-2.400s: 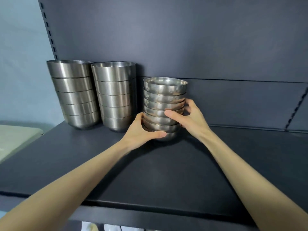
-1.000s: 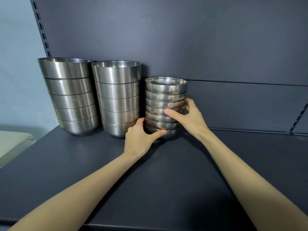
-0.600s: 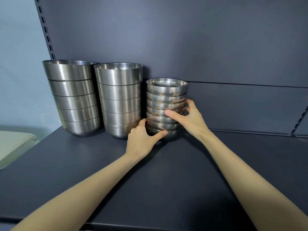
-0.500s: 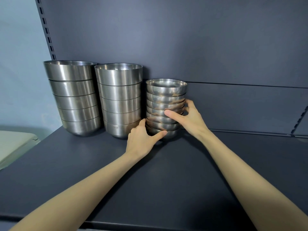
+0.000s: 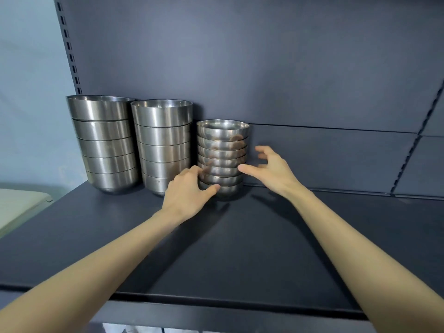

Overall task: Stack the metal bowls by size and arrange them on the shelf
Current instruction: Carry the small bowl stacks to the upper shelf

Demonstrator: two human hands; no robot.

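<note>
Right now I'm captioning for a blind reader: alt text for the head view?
A person's left grip holds the base of a small bowl stack on a dark shelf, right grip open beside it. Two taller stacks of bigger bowls stand to its left.

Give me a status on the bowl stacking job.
Done: the left stack, middle stack and small-bowl stack stand side by side at the back of the shelf. In hand: the left hand cups the small-bowl stack's base; the right hand is open beside it. Left: let go; no loose bowls show.
</note>
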